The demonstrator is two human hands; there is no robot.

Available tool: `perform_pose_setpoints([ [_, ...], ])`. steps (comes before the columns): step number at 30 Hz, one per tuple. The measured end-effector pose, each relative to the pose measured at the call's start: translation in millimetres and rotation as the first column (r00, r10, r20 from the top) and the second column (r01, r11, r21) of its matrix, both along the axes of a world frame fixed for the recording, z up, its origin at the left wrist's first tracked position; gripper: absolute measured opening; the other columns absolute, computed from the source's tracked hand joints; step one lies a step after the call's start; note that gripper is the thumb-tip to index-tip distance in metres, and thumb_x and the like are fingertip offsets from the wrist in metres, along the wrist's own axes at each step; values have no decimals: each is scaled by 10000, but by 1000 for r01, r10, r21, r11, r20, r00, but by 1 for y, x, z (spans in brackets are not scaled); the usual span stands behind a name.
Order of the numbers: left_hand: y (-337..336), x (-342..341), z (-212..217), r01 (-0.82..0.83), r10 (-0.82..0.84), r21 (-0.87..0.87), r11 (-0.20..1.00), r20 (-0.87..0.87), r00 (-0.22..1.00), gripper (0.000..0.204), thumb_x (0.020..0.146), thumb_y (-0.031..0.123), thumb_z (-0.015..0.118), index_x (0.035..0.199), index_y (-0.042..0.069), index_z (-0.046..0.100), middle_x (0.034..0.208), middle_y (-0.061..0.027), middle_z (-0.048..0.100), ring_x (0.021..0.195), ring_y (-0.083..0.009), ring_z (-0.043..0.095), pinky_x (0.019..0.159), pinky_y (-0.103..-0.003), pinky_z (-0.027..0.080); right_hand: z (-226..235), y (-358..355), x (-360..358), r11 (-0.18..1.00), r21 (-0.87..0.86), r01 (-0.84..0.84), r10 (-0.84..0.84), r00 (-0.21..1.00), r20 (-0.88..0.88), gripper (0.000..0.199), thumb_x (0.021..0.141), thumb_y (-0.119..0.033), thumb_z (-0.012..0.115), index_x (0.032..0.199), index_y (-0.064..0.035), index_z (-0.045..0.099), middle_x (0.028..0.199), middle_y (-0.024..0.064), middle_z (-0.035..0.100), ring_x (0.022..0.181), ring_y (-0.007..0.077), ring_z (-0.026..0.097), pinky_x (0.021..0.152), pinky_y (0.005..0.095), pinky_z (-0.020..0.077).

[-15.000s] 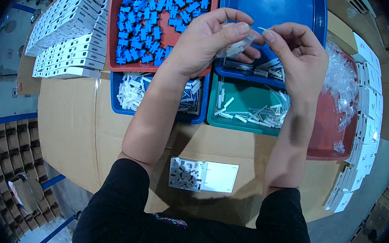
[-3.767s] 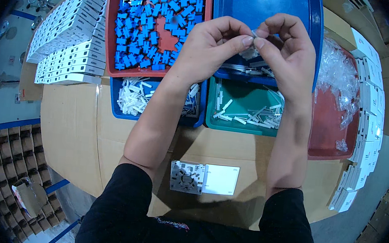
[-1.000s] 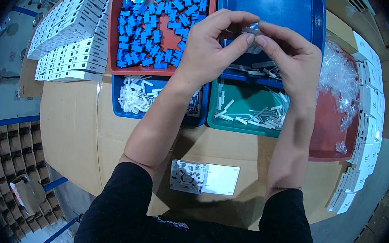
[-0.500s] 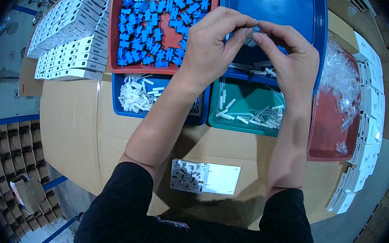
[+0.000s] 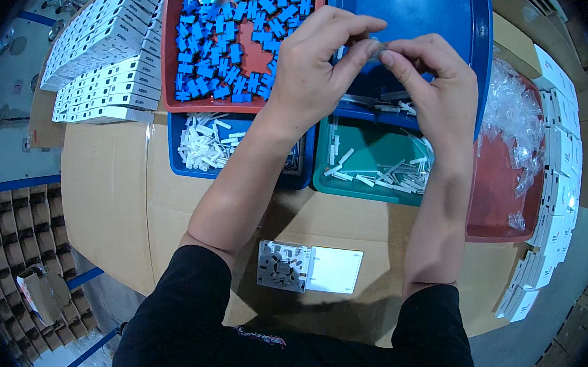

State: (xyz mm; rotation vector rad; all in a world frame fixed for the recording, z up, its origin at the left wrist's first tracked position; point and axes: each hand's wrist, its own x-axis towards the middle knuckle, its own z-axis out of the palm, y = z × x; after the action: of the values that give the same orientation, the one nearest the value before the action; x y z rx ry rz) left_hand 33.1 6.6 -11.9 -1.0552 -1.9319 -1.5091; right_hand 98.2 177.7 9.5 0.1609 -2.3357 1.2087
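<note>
Both of my hands are raised over the big blue tray [image 5: 428,3], their fingertips almost meeting. A small clear plastic piece [image 5: 375,49], mostly hidden by the fingers, is between them. My right hand [image 5: 437,81] pinches it with thumb and forefinger. My left hand [image 5: 315,66] has its thumb against it, the forefinger lifted a little apart; its other fingers are partly hidden. Nearer to me, an opened flat case lies on the cardboard. Its left half is a grey plate with cut-outs [image 5: 283,266], its right half a plain white panel [image 5: 334,270].
Blue plastic clips fill a red tray [image 5: 259,107]. White plugs [image 5: 203,140] lie in a small blue tray, thin white and grey sticks in a green tray [image 5: 354,136]. Clear bags lie in the right red tray [image 5: 493,190]. White boxes are stacked left [image 5: 110,48] and right [image 5: 557,171].
My left forefinger has lifted away from the right fingertips. Both hands have shifted slightly left, and the fingertips have come slightly nearer to me.
</note>
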Motion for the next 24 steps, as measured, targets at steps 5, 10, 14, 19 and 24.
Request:
perform_pose_setpoints([
  [5,-3,-5,-9,97,-104,69,993,97,990,166,885,99,743,1029,20,719,923,-73,688,810,-176,659,693,-262,523,-7,4,-1,991,-98,-90,79,990,-116,165,853,-161,788,965,-42,769,825,40,691,764,143,650,692,259,503],
  [10,-5,5,-3,189,-253,186,964,432,866,146,924,121,722,1008,2,702,913,-45,692,793,-111,642,689,-231,516,-3,3,4,948,-286,-141,179,978,109,194,883,-177,781,989,-17,756,881,30,727,804,81,648,723,231,515],
  [14,-5,2,0,228,-378,333,915,511,772,134,948,96,679,1035,-6,684,910,-36,689,790,-76,624,687,-224,512,2,-2,6,929,-334,-159,205,973,106,189,874,-153,793,990,-11,749,881,37,732,817,79,658,743,224,523],
  [19,-8,0,1,272,-466,403,874,535,705,142,953,82,661,1064,-3,679,928,-35,689,798,-71,615,703,-226,507,1,-4,5,906,-367,-210,221,975,-14,180,851,-89,804,994,-9,730,888,34,733,828,83,665,764,220,531],
  [24,-7,2,-1,330,-421,265,906,472,775,205,950,102,677,1129,4,679,982,-30,690,883,-80,628,771,-227,512,-4,1,4,904,-388,-181,176,983,-50,158,855,-66,795,986,-5,730,903,38,731,834,88,666,776,222,536],
])
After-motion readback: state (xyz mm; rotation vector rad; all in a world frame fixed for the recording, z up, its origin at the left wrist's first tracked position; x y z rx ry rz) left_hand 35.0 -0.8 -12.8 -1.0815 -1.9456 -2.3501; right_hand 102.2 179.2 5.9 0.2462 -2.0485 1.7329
